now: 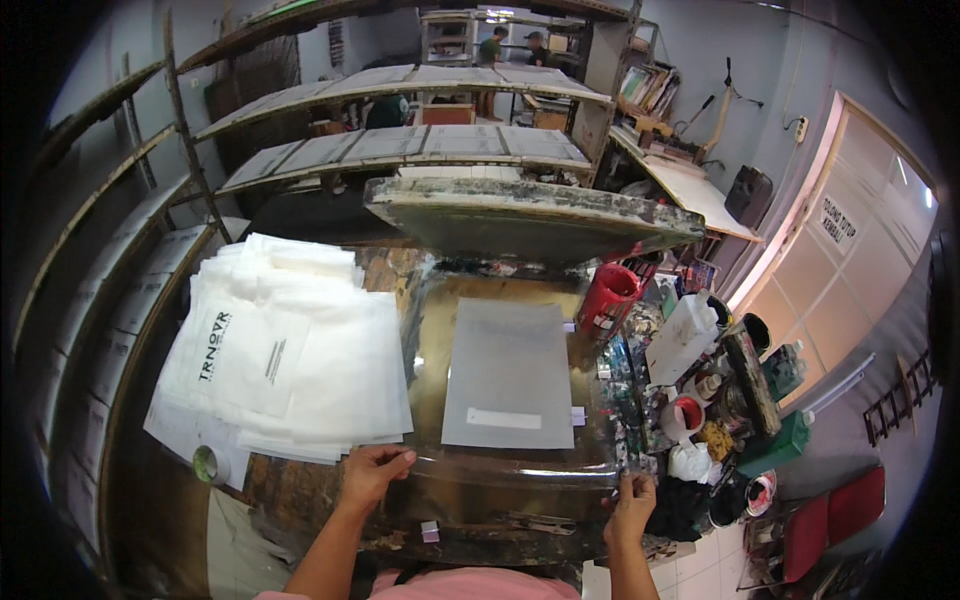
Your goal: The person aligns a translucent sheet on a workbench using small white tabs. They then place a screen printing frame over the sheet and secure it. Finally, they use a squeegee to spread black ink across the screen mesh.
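A clear, shiny strip (520, 471) that looks like transparent tape stretches between my two hands. My left hand (374, 477) pinches its left end between thumb and fingers. At the other end, my right hand (630, 507) is closed on it in the same way. Just beyond the strip, a grey translucent sheet or bag (510, 365) with a pale bar near its lower edge lies flat on the printing board (430, 345). Small pale tabs (578, 416) stick out at its right side. A wooden-framed screen (530, 222) stands tilted up behind it.
To the left lies a thick stack of white printed bags (290, 350), with a roll of tape (211, 465) by its near corner. A red container (609, 298), a white jug (683, 335) and several paint pots crowd the right. A cutter (540, 523) lies near me. Drying racks (400, 150) stand behind.
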Demonstrator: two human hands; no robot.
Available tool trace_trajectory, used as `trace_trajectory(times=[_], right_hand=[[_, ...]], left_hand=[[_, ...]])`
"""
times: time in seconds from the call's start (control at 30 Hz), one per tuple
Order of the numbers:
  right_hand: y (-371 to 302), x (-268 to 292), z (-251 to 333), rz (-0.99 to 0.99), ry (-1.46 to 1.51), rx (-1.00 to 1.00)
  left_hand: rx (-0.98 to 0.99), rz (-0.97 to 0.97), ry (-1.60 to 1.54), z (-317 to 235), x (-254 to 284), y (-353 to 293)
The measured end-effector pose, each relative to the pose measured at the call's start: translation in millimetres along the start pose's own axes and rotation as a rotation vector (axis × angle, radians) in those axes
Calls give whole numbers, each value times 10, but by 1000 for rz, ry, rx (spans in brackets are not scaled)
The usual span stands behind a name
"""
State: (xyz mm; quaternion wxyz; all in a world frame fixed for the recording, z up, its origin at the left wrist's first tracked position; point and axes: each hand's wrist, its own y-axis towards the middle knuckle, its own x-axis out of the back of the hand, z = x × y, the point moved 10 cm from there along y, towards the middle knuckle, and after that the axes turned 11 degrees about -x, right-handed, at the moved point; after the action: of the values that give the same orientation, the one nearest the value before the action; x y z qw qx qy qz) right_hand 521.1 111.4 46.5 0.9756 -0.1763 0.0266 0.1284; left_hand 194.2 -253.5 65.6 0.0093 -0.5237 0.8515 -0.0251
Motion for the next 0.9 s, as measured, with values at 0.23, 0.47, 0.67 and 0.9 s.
trace_trajectory(times=[0.23,0.47,0.67,0.9], right_hand=[[80,149,-133,37,-138,-68],[47,251,-292,39,-65,-95],[106,141,-236,34,-149,-125],[329,9,-168,-13,-346,-49]], left_hand=[[23,-26,325,19,61,-10],[32,-125,-20,314,85,-152],[18,-151,-45,324,47,-60],[-53,-251,261,327,45,41]])
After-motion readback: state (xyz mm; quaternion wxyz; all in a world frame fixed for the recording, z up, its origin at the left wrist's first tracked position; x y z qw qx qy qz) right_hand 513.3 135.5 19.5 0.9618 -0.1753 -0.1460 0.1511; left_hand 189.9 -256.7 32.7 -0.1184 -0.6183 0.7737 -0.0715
